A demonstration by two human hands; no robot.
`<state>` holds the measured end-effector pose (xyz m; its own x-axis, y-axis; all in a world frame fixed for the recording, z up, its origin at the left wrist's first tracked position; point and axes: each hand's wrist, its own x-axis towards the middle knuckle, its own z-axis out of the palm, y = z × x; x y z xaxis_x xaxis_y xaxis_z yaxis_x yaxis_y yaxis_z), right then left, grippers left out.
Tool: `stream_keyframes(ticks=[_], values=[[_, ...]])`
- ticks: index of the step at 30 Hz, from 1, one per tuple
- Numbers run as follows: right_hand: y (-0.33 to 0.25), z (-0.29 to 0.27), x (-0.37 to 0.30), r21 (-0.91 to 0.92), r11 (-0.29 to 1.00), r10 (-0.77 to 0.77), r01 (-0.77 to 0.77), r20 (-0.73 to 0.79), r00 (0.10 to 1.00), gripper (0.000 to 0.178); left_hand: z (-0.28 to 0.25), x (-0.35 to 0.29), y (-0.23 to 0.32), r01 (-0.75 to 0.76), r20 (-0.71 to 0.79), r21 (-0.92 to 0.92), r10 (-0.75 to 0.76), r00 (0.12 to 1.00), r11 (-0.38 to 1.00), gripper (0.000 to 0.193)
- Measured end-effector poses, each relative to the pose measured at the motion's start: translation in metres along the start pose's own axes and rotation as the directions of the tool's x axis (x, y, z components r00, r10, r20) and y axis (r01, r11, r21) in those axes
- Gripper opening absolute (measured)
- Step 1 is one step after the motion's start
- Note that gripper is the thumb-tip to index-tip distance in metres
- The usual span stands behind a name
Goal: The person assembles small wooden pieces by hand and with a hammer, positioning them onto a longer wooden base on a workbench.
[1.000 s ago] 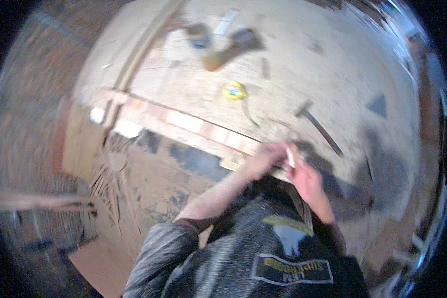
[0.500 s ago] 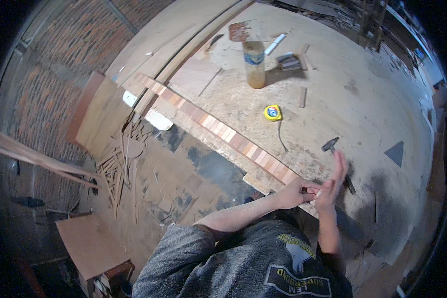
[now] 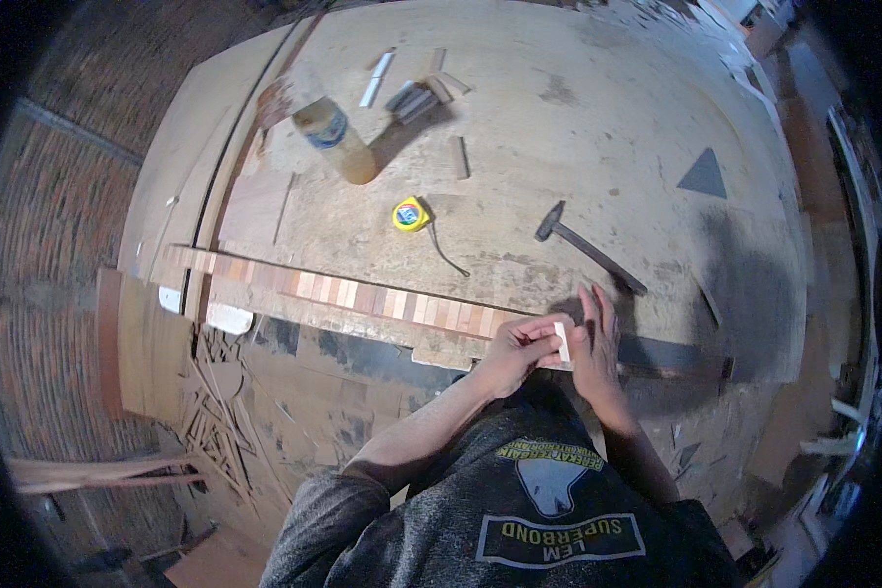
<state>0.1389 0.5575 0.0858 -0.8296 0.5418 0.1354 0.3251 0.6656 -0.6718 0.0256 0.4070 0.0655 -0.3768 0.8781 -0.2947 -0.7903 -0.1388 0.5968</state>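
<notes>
A small pale wood strip [image 3: 563, 342] stands between my two hands at the near edge of the workbench. My left hand [image 3: 519, 355] pinches it between thumb and fingers. Beside it, my right hand [image 3: 596, 355] has its fingers stretched out, with the thumb next to the strip; whether the thumb presses on it is hard to tell. A long row of light and dark wood blocks [image 3: 392, 302] runs along the bench edge, its right end reaching my left hand. Beyond my right hand lies a hammer [image 3: 593, 249], head toward the far left.
A yellow tape measure [image 3: 410, 215] with a cord lies mid-bench. Farther left stands a plastic bottle [image 3: 333, 142] of cloudy liquid, near several small blocks [image 3: 412, 101]. A dark triangular piece [image 3: 703, 173] lies at right. Wood offcuts [image 3: 220, 421] are heaped on the floor at left.
My view has turned, so the bench things appear farther left and the block row lies flatter. The pale strip now shows clearly between my hands; my right fingers are more spread.
</notes>
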Motion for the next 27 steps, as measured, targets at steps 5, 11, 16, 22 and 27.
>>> stream_keyframes(ticks=[5,11,16,22,27], values=[[0.002,-0.053,-0.009,0.473,0.859,0.144,-0.195,0.142,0.979,0.061,0.008,0.008,0.012,0.087,0.081,-0.137,-0.076,0.994,0.987,0.048],[0.017,-0.058,-0.011,0.714,0.687,-0.073,-0.134,0.252,0.965,0.073,0.031,0.024,0.004,0.193,0.207,-0.235,-0.145,0.967,0.953,0.052],[0.014,-0.075,-0.009,0.776,0.625,-0.147,-0.087,0.227,0.963,0.089,0.039,0.026,-0.007,0.258,0.343,-0.417,-0.112,0.933,0.872,0.05],[0.018,-0.081,-0.007,0.775,0.629,-0.054,-0.063,0.124,0.991,0.072,0.053,0.036,-0.015,0.33,0.385,-0.552,-0.117,0.915,0.766,0.063],[0.054,-0.09,0.001,0.922,0.388,0.144,-0.013,-0.047,0.989,0.066,0.073,0.05,-0.001,0.224,0.189,-0.274,-0.176,0.966,0.935,0.048]])
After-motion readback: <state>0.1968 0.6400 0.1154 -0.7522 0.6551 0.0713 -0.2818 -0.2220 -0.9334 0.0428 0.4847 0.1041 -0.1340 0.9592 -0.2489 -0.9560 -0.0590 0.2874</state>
